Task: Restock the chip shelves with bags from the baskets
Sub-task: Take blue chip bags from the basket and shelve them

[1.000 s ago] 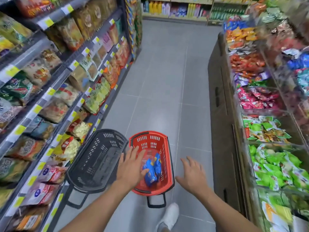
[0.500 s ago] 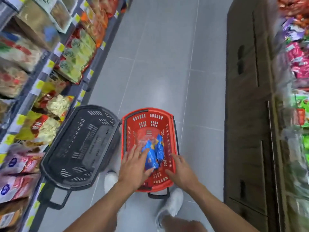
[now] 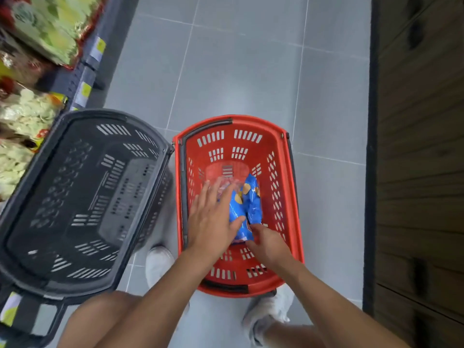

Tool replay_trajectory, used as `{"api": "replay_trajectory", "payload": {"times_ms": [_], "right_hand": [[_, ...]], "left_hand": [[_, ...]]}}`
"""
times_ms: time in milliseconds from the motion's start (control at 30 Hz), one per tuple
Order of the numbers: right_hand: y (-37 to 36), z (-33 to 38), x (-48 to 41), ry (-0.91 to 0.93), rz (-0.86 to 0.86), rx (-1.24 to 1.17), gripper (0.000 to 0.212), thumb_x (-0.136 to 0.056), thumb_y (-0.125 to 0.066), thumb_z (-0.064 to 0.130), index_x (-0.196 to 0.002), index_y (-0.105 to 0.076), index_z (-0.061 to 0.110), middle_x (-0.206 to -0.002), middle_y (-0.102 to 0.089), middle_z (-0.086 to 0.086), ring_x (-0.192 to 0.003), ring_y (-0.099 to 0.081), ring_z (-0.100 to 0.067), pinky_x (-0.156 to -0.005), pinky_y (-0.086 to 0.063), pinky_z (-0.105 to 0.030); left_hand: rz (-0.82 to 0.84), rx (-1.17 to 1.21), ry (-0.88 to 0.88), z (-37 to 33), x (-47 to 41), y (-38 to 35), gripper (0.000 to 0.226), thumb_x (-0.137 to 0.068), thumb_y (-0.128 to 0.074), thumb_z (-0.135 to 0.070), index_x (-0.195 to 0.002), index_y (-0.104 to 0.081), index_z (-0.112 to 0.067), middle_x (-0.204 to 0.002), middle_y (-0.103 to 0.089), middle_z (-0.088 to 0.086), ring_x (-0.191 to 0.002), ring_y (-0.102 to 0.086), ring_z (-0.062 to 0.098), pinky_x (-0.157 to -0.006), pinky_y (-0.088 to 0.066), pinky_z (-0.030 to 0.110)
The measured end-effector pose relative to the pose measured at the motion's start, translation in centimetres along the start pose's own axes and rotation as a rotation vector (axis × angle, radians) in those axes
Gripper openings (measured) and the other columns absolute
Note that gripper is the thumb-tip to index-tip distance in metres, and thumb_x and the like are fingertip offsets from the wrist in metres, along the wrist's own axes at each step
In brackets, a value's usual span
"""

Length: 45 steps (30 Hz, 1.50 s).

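Note:
A red basket (image 3: 292,197) stands on the grey floor between my feet. Blue chip bags (image 3: 251,202) lie inside it, along with a blurred reddish packet (image 3: 227,170) just beyond them. My left hand (image 3: 213,219) lies flat over the left side of the blue bags, its fingers straight and spread. My right hand (image 3: 268,244) reaches in from the near side, and its fingertips touch the near end of the blue bags. On the left, the chip shelves (image 3: 30,114) hold yellow and green bags, blurred by motion.
A black basket (image 3: 75,187) with nothing in it sits against the shelf base, touching the red basket's left rim. A dark wooden cabinet (image 3: 421,172) lines the right side. My white shoes (image 3: 158,262) flank the red basket. Open floor stretches ahead.
The view has tilted down and moved closer to the baskets. Both hands have gone deeper into the red basket; the right hand came in from outside the rim onto the blue bags.

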State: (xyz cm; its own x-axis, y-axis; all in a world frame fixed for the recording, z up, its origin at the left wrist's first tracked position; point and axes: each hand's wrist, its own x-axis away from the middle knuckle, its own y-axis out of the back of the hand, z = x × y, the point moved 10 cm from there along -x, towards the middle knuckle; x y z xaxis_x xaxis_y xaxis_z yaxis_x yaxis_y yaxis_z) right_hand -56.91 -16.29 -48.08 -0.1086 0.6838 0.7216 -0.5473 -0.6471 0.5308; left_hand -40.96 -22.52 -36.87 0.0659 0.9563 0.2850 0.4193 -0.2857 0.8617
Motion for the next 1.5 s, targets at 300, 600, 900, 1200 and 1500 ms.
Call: {"api": "replay_trajectory", "payload": {"times_ms": [300,600,900,1200,1500], "right_hand": [[-5.0,-1.9,-9.0,-0.18,-0.012,0.211,0.069,-0.095,-0.061,0.045,-0.15,-0.033,0.014,-0.146,-0.049,-0.01,-0.127,-0.059,-0.032,-0.098,-0.048,-0.043],[-5.3,-1.7,-12.1,-0.23,-0.071,0.366,0.047,-0.092,-0.066,0.05,-0.133,-0.058,0.027,-0.132,-0.054,-0.002,-0.117,-0.065,-0.026,-0.092,-0.052,-0.039],[2.2,0.3,-7.6,-0.03,-0.34,-0.037,0.021,-0.086,-0.075,0.029,-0.103,-0.079,0.019,-0.112,-0.069,-0.003,-0.104,-0.067,-0.024,-0.088,-0.049,-0.034],[7.4,5.6,-3.4,0.187,-0.327,-0.737,0.007,-0.091,-0.073,0.013,-0.087,-0.069,0.017,-0.121,-0.073,0.009,-0.114,-0.069,-0.013,-0.099,-0.054,-0.041],[9.8,8.8,-1.6,0.299,-0.347,-0.83,0.018,-0.102,-0.058,0.006,-0.115,-0.067,0.014,-0.108,-0.075,-0.002,-0.097,-0.072,-0.017,-0.085,-0.056,-0.027]], "left_hand": [[-0.029,0.205,0.058,3.0,-4.4,-0.3,0.068,-0.096,-0.064,-0.046,-0.156,-0.038,-0.03,-0.168,-0.027,0.0,-0.157,-0.02,0.023,-0.126,-0.024,0.042],[-0.105,0.614,0.361,9.2,-6.1,-0.1,0.047,-0.1,-0.063,-0.043,-0.142,-0.056,-0.025,-0.147,-0.054,-0.003,-0.136,-0.051,0.013,-0.11,-0.035,0.025],[-0.009,0.913,0.522,10.3,-5.6,-2.9,0.022,-0.099,-0.069,-0.027,-0.12,-0.062,-0.025,-0.111,-0.069,0.0,-0.092,-0.066,0.013,-0.092,-0.057,0.04],[0.35,1.271,0.58,4.8,-3.4,-5.9,0.034,-0.101,-0.054,-0.056,-0.12,-0.064,-0.029,-0.111,-0.076,-0.001,-0.092,-0.07,0.011,-0.089,-0.055,0.034],[0.334,1.447,0.57,5.8,-3.8,-6.0,0.031,-0.091,-0.077,-0.013,-0.122,-0.072,-0.018,-0.115,-0.078,0.009,-0.104,-0.076,0.027,-0.088,-0.06,0.039]]}}
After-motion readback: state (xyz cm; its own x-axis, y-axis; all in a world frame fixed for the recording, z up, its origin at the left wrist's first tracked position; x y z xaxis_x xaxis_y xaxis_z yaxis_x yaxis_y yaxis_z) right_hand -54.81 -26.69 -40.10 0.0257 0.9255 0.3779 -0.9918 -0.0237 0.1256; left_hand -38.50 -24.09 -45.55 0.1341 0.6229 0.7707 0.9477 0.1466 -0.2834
